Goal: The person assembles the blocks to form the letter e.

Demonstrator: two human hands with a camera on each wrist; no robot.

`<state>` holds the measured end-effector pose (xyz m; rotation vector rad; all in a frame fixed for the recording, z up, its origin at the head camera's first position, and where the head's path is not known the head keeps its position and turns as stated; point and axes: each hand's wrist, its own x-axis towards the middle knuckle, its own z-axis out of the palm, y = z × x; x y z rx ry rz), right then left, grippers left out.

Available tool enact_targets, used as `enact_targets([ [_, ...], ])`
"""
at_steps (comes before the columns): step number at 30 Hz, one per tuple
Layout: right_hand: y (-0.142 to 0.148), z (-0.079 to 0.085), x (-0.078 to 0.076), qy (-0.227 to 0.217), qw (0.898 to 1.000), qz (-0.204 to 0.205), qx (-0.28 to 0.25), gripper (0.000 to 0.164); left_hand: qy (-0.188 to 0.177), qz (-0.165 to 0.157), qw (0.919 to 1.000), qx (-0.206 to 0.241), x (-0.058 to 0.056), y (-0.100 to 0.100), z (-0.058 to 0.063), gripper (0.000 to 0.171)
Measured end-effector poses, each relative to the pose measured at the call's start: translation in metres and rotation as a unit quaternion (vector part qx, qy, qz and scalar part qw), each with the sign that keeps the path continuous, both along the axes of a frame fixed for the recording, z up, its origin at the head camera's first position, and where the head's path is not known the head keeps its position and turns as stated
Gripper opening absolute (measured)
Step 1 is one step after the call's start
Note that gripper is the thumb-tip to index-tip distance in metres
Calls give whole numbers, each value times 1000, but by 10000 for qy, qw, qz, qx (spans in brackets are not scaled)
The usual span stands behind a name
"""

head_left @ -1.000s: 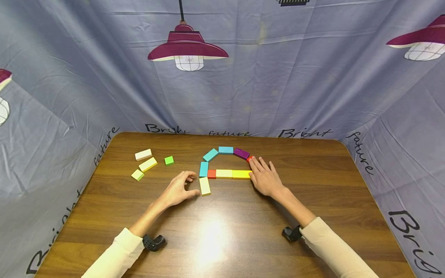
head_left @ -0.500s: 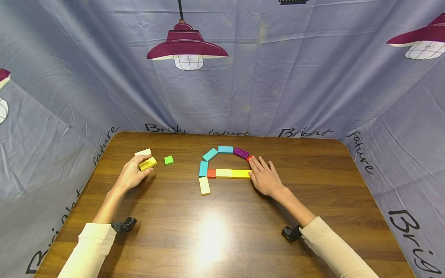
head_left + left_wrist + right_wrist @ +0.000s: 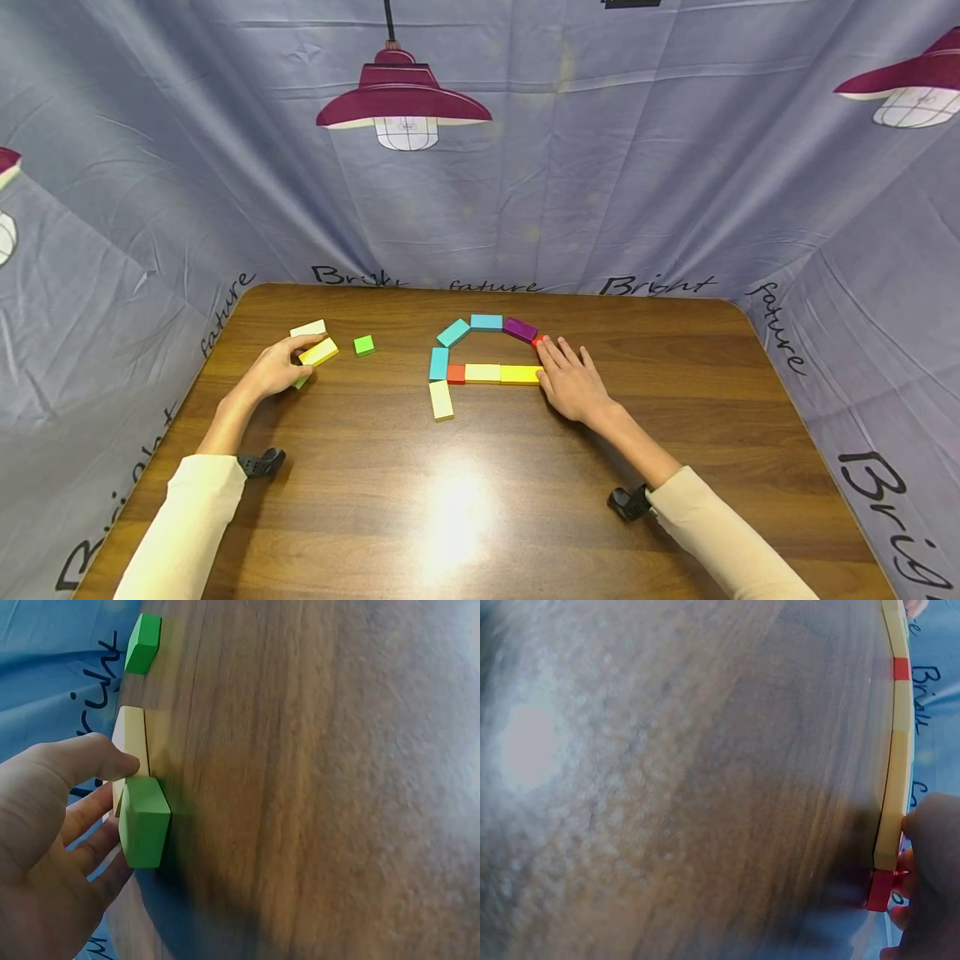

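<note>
My left hand pinches a yellow block between thumb and fingers. In the left wrist view the thumb lies over the near end of this yellow block. Just beneath the hand, a light green block is mostly hidden in the head view. A cream block lies behind the fingertips. My right hand rests with straight fingers over a red block and the right end of a long yellow block. In the right wrist view the thumb is right at that row's edge.
Blue blocks and a purple block form an arc above a row with a cream block and a small red block. Another cream block slants below the row's left end. A bright green block sits apart.
My left hand has moved left from beside the slanted cream block to the loose blocks, and now pinches the yellow one there. My right hand has stayed in place.
</note>
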<state>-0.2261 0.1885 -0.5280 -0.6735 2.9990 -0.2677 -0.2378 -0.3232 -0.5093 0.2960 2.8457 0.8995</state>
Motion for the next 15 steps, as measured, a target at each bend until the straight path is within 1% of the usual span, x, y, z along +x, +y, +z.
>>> enact_targets([
  [4,0,0,0,-7,10000,4,-6,56,48,-154,9999,-19,-4,4,1,57],
  [11,1,0,0,-34,10000,-6,10,56,-244,-529,9982,145,-7,4,4,68],
  [15,1,1,0,-32,10000,-3,-8,56,-215,-563,9982,-32,-6,4,2,72],
])
